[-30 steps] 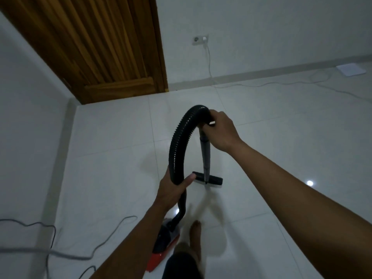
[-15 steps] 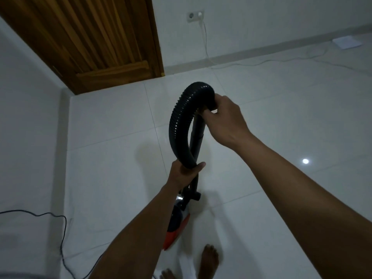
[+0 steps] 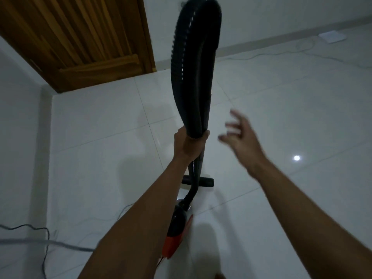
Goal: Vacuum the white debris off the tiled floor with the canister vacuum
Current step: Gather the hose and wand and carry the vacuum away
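My left hand point(image 3: 190, 144) grips the black ribbed vacuum hose point(image 3: 181, 63) and the wand together where the loop folds back on itself. The loop rises high toward the top of the view. Below my hand the wand runs down to the black floor nozzle point(image 3: 205, 181), which hangs or rests just above the white tiles. The red and black canister point(image 3: 177, 228) dangles beneath, near my forearm. My right hand point(image 3: 240, 137) is off the hose, fingers spread and blurred, to the right of the wand. I see no white debris on the tiled floor point(image 3: 281, 117).
A wooden door point(image 3: 80, 41) stands at the back left beside a white wall. A power cord point(image 3: 271, 54) runs along the far baseboard toward a flat white object point(image 3: 332, 36). More grey cable point(image 3: 40, 238) lies on the floor at the lower left.
My right hand has let go of the top of the hose loop and moved down and right, open. The hose loop has risen higher and the nozzle has come into view below.
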A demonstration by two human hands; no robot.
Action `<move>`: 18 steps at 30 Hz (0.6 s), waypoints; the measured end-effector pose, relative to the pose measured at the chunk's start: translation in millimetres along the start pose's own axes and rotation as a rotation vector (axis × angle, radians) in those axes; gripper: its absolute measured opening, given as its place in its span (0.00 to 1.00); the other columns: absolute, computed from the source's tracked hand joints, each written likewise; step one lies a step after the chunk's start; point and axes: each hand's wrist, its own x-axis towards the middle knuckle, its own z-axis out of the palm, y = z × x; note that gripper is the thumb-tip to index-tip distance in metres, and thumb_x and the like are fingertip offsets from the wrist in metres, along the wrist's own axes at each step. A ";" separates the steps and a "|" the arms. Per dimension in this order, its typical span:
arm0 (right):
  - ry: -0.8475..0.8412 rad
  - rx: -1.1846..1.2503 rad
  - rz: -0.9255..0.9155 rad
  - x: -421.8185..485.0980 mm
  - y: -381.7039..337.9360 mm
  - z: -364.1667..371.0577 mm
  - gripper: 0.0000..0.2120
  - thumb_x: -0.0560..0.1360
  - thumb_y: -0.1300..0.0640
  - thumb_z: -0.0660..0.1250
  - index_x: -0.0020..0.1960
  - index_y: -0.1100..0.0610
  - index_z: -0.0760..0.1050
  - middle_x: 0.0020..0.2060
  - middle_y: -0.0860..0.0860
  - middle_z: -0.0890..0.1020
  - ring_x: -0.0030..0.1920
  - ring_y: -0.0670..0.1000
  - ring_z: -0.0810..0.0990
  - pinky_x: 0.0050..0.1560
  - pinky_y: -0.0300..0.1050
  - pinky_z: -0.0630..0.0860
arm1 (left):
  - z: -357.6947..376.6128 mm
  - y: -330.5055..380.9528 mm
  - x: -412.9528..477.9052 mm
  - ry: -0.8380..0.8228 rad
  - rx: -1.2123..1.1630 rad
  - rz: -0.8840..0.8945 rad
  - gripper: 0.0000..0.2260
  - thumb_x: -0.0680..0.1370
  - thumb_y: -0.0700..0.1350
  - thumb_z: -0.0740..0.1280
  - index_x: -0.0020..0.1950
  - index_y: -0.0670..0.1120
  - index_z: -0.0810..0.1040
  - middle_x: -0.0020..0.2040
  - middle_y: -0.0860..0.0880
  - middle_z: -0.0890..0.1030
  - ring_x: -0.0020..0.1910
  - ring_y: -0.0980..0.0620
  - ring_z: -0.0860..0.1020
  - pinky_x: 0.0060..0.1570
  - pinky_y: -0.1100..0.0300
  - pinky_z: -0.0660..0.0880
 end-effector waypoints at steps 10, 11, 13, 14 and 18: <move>-0.067 -0.180 0.006 51.1 229.9 113.1 0.64 0.54 0.38 0.87 0.81 0.45 0.56 0.75 0.45 0.69 0.73 0.48 0.70 0.72 0.49 0.73 | 13.0 -31.9 25.5 0.118 -0.035 0.398 0.11 0.69 0.53 0.74 0.48 0.50 0.80 0.41 0.53 0.83 0.41 0.54 0.83 0.41 0.54 0.83; -0.024 -0.139 -0.041 57.1 236.9 122.2 0.59 0.55 0.39 0.87 0.78 0.47 0.61 0.68 0.43 0.74 0.66 0.45 0.74 0.63 0.41 0.78 | 15.8 -34.5 26.7 0.125 -0.064 0.422 0.11 0.68 0.53 0.74 0.47 0.51 0.80 0.41 0.53 0.83 0.41 0.54 0.83 0.41 0.53 0.83; 0.074 -0.080 -0.097 66.4 247.7 138.4 0.46 0.61 0.44 0.86 0.71 0.50 0.66 0.58 0.42 0.77 0.56 0.44 0.78 0.45 0.27 0.74 | 20.3 -37.2 28.2 0.122 -0.119 0.450 0.10 0.68 0.51 0.75 0.46 0.51 0.80 0.42 0.52 0.84 0.42 0.53 0.83 0.43 0.52 0.83; 0.123 -0.051 -0.126 69.9 254.1 145.2 0.39 0.64 0.48 0.85 0.68 0.52 0.68 0.54 0.43 0.78 0.52 0.45 0.79 0.39 0.25 0.73 | 22.0 -38.5 27.6 0.107 -0.134 0.457 0.09 0.69 0.50 0.75 0.46 0.51 0.79 0.43 0.51 0.84 0.43 0.53 0.83 0.43 0.52 0.83; 0.223 0.082 -0.285 81.7 274.3 161.8 0.23 0.67 0.58 0.78 0.58 0.55 0.74 0.45 0.48 0.82 0.43 0.46 0.83 0.38 0.33 0.77 | 21.8 -67.6 14.3 0.002 -0.206 0.559 0.24 0.70 0.56 0.75 0.62 0.47 0.76 0.54 0.50 0.82 0.51 0.54 0.83 0.51 0.54 0.82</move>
